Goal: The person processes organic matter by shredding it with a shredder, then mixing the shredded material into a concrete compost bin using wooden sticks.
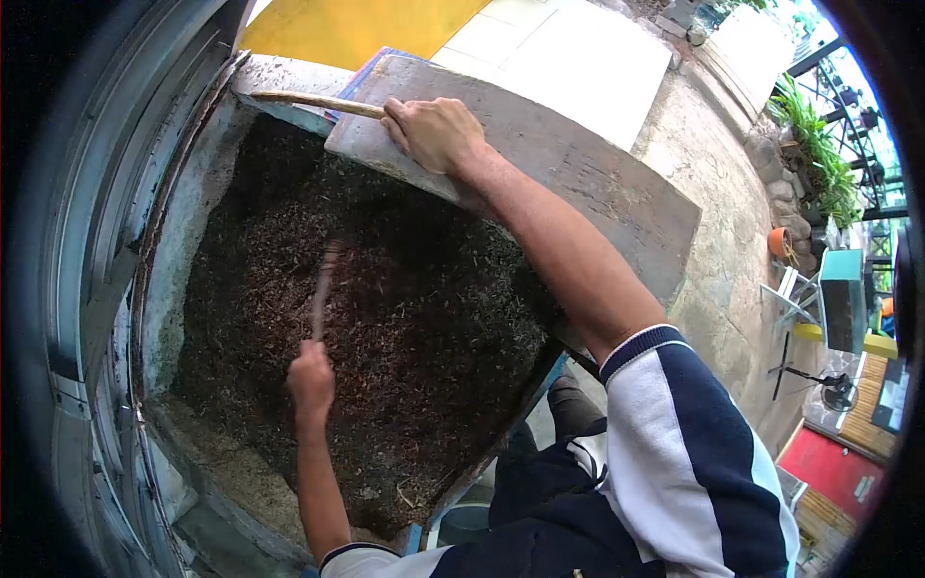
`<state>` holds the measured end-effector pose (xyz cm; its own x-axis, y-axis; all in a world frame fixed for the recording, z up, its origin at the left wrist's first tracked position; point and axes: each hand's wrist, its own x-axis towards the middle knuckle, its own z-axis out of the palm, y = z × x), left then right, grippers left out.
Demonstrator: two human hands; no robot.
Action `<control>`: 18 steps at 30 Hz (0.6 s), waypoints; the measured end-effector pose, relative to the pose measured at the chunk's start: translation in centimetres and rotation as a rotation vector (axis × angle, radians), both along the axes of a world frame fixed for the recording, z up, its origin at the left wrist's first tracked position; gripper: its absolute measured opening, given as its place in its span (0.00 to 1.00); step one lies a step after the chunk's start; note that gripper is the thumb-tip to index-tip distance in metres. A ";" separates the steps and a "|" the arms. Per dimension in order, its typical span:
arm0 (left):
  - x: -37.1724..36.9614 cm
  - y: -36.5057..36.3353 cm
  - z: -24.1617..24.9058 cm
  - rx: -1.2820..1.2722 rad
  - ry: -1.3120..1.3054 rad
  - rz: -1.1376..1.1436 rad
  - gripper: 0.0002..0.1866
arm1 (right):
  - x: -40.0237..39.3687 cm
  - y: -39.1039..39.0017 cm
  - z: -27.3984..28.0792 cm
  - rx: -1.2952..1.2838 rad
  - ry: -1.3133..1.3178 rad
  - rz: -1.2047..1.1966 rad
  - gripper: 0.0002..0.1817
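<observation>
My left hand [311,382] is closed round the lower end of a thin stick [322,299], whose far end is blurred over the dark, loose soil [385,318] in a large box-like bin. At the bin's far edge, my right hand [436,133] rests on a worn grey board [568,164] that lies across one corner. A pale wooden stick [318,99] runs leftward from under the fingers of my right hand, which are curled round its end. The bin's pale inner wall [198,231] shows on the left.
Metal shutters or rails [92,241] stand along the left. Beyond the board lie white panels [578,67] and a yellow surface [356,29]. A bucket [464,523] sits near my legs. To the right are an orange pot [779,242], plants [819,144] and a fan [838,392].
</observation>
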<state>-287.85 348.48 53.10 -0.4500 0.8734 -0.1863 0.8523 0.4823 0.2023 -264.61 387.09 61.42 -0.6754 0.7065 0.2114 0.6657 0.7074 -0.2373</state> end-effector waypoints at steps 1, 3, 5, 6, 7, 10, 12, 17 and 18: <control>-2.2 -0.4 0.4 0.034 -0.004 0.111 0.17 | -0.1 0.1 0.1 -0.002 0.003 -0.001 0.22; -6.8 -0.9 1.0 0.064 0.096 0.257 0.18 | -0.1 0.4 0.1 0.007 0.003 0.007 0.21; -14.5 -2.1 -2.3 0.008 0.220 0.418 0.19 | -0.4 0.9 -1.0 0.068 0.023 0.015 0.21; -16.8 -2.1 -3.8 0.005 0.217 0.419 0.19 | -0.5 1.0 -1.5 0.130 0.046 0.023 0.22; -18.6 -1.6 -5.4 0.012 0.190 0.475 0.20 | -0.4 1.1 -1.4 0.128 0.043 0.024 0.22; -21.6 3.2 -13.2 -0.079 0.178 0.403 0.23 | -0.3 1.0 -1.0 0.123 0.045 0.030 0.21; -13.6 10.5 -8.5 -0.038 0.125 0.320 0.24 | -0.5 1.0 -1.1 0.088 0.042 0.019 0.21; -4.2 18.2 -8.9 0.102 0.145 0.080 0.22 | -0.4 0.7 -1.0 0.129 0.042 0.013 0.21; -1.5 18.8 -9.0 0.108 0.147 0.043 0.21 | -0.3 0.6 -1.2 0.166 0.063 0.014 0.21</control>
